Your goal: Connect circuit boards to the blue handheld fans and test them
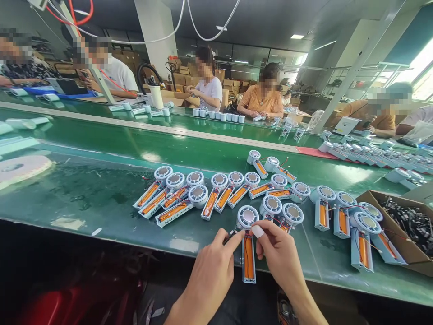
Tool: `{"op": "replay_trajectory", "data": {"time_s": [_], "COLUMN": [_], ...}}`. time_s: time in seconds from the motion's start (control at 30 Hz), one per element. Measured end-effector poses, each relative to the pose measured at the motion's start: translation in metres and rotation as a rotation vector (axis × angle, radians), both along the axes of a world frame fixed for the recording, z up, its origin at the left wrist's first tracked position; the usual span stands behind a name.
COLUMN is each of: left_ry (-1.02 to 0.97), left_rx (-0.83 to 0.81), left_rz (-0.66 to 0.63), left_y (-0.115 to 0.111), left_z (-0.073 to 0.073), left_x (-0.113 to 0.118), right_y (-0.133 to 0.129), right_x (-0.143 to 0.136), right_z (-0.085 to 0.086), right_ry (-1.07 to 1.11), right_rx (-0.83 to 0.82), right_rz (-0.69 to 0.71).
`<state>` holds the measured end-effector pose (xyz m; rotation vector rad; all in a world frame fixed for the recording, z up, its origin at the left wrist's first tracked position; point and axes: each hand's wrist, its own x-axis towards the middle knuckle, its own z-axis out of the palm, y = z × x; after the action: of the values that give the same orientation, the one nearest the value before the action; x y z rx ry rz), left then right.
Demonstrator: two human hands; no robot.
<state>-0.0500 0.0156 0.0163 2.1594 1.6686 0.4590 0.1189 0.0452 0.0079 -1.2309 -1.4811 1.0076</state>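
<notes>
A light-blue handheld fan [248, 259] lies at the table's front edge, its round head away from me. Its open handle shows an orange battery and thin dark wires. At its neck, my left hand [214, 262] has its index fingertip against the fan. A small black part sticks out between that hand's fingers, mostly hidden. My right hand [279, 250] pinches thumb and forefinger together at the right side of the neck; whatever is between them is too small to make out. Similar opened fans [198, 196] with orange batteries lie behind and to both sides.
On the right stands a cardboard box [406, 225] of small black parts with wires. A green conveyor belt [203, 149] runs behind the table. Across it, several people sit among fan parts [219, 116]. At far left lies a pale round disc [23, 169].
</notes>
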Motion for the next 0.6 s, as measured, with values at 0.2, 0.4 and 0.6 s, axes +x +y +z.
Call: {"op": "replay_trajectory", "data": {"time_s": [0.2, 0.4, 0.6], "left_ry": [0.071, -0.131, -0.128], "left_rx": [0.041, 0.009, 0.064], "left_rz": [-0.010, 0.004, 0.004], "left_y": [-0.008, -0.005, -0.003], "left_z": [-0.006, -0.005, -0.009], "left_x": [0.000, -0.002, 0.001], "right_y": [0.002, -0.001, 0.000], "right_x": [-0.007, -0.001, -0.010], "right_z": [0.002, 0.012, 0.012], "right_ry": [-0.124, -0.274, -0.281], "right_rx": [0.149, 0.241, 0.164], "right_rz": [-0.039, 0.134, -0.009]}}
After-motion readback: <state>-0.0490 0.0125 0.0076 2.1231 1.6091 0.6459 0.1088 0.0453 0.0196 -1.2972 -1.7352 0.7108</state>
